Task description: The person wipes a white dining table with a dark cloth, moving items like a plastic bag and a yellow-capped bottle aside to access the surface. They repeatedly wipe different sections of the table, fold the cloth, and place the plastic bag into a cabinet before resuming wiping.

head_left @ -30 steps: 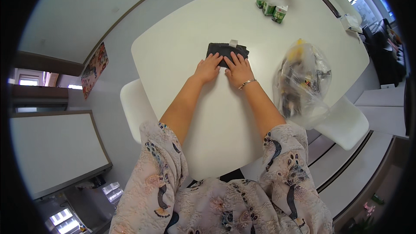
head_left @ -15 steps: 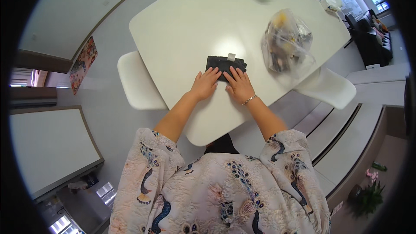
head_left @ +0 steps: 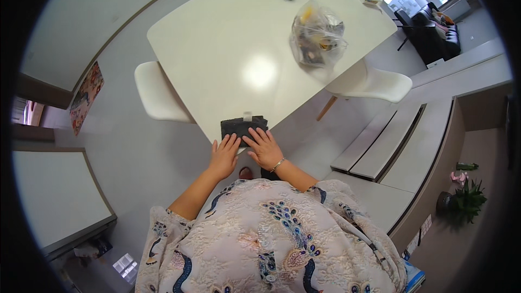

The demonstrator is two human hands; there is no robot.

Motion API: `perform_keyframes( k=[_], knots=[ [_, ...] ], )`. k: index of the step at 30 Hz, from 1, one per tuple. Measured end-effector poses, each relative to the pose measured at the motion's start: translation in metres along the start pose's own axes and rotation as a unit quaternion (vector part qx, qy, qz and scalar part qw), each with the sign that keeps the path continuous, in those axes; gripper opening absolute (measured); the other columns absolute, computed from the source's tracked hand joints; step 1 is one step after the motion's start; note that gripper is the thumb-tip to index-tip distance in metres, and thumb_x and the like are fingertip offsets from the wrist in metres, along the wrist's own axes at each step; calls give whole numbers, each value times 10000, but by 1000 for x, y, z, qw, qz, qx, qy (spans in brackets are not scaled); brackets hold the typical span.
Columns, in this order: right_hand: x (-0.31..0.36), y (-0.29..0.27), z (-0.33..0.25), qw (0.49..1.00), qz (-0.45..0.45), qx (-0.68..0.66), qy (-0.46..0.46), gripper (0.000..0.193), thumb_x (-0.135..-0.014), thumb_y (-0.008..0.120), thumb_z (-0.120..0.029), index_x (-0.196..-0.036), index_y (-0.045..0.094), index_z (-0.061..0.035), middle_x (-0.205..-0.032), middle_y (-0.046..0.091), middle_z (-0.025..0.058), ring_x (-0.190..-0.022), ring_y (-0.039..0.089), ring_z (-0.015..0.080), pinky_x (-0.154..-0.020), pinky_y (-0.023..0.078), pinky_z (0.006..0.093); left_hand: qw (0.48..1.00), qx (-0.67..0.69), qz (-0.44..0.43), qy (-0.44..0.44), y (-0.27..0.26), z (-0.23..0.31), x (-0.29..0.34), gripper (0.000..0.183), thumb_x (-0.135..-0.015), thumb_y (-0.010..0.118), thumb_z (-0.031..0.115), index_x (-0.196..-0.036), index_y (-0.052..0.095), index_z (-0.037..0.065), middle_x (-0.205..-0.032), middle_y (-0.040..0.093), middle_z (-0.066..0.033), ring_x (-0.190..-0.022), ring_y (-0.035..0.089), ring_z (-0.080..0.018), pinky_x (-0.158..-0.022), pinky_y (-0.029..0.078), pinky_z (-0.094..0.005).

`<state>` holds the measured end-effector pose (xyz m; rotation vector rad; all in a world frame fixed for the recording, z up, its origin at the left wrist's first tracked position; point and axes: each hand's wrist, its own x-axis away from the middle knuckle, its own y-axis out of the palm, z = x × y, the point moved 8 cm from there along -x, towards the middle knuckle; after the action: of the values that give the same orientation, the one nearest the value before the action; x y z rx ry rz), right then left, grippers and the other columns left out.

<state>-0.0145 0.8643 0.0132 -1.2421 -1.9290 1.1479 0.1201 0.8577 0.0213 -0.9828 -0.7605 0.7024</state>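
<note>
Resting slightly spread fingers of left hand (head_left: 222, 158) and right hand (head_left: 266, 152) on folded dark-grey rectangular cloth (head_left: 237, 126) at near end of glossy white table (head_left: 209, 59).

head-worn fisheye view, steeply down over the table (head_left: 211, 49)

The cloth (head_left: 239, 126) is charcoal, the pale top (head_left: 271, 239) peacock-patterned.

White chairs (head_left: 163, 95) flank a table (head_left: 211, 59) at 12 o'clock in an apparent home. A black sofa (head_left: 434, 38) sits at 2 o'clock, a potted plant (head_left: 468, 201) near 4.
</note>
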Motion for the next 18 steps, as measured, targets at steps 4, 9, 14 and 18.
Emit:
perform_keyframes(
  k=[4, 9, 14, 18],
  knots=[
    [8, -8, 0, 999, 8, 10, 32, 529, -931, 530, -354, -1428, 417, -211, -1527, 317, 83, -1394, 291, 290, -1133, 201, 501, 999, 18, 16, 37, -5, 8, -5, 653, -859, 621, 193, -1453, 361, 117, -1532, 308, -89, -1421, 259, -293, -1117, 201, -569],
    [3, -53, 82, 996, 36, 32, 74, 518, -932, 526, -353, -1421, 427, -214, -1515, 338, 77, -1381, 309, 292, -1125, 218, 502, 997, 9, 23, 80, -8, 51, -95, 639, -847, 617, 181, -1438, 384, 112, -1519, 329, -93, -1410, 280, -295, -1117, 221, -554],
    [-8, -93, 155, 993, 67, 27, 91, 534, -892, 578, -337, -1394, 461, -199, -1492, 371, 90, -1360, 332, 300, -1117, 241, 505, 996, 18, 14, 90, -12, 88, -178, 624, -849, 609, 180, -1430, 393, 106, -1515, 335, -101, -1408, 282, -296, -1121, 226, -543],
    [-17, -113, 193, 997, 33, 16, 74, 548, -875, 598, -326, -1388, 462, -192, -1470, 394, 93, -1349, 341, 314, -1117, 243, 500, 996, 36, 8, 78, -11, 107, -211, 656, -834, 638, 195, -1434, 387, 104, -1522, 319, -116, -1413, 269, -320, -1121, 221, -550]
  ],
)
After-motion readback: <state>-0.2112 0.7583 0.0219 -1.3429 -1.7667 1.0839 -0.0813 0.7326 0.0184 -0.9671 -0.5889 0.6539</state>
